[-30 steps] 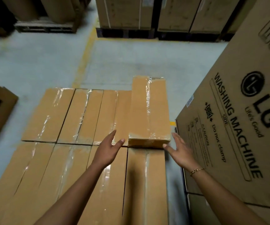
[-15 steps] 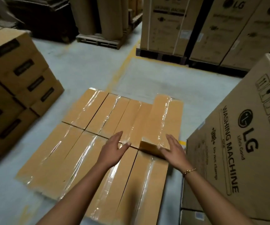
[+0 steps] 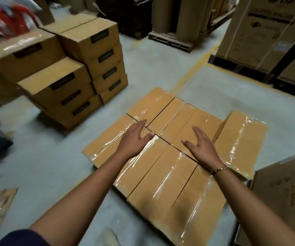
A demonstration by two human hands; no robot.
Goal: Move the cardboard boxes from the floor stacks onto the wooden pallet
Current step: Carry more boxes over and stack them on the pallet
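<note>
Concrete floor (image 3: 50,166), grey, with a yellow line (image 3: 196,66) running off toward racked appliance cartons (image 3: 260,32). Motion blur along the left edge.

Hands: left hand (image 3: 134,137) and right hand (image 3: 202,144) are both spread flat, fingers straight, holding nothing, over the packed layer (image 3: 161,174). Cannot tell whether the palms touch the tape or hover just above it. Bracelet (image 3: 219,169) on the right wrist.

Where the boxes are: the packed layer lies directly below my view. The wooden pallet is hidden beneath it, so I take it on trust. Floor stacks (image 3: 82,68) sit well apart, to the left and ahead.

Key relation: on the nearest stack, the top box (image 3: 54,80) lies left of both hands, with the left hand nearer. Its labelled end faces the layer and its long axis runs away toward the upper left. I judge a turn left, then one hand along each long side.

Counts:
- Base layer: eight by my reading, two rows of four, though tape glare blurs some seams.
- On top: one raised box (image 3: 240,142) at the right edge, long axis parallel to those under it.
- Stacks: three I can read. The nearest is three high, the one behind it four high by end labels, the left one too blurred to count.

Free slot for the next box, I judge: just beside the raised box, on its left.
</note>
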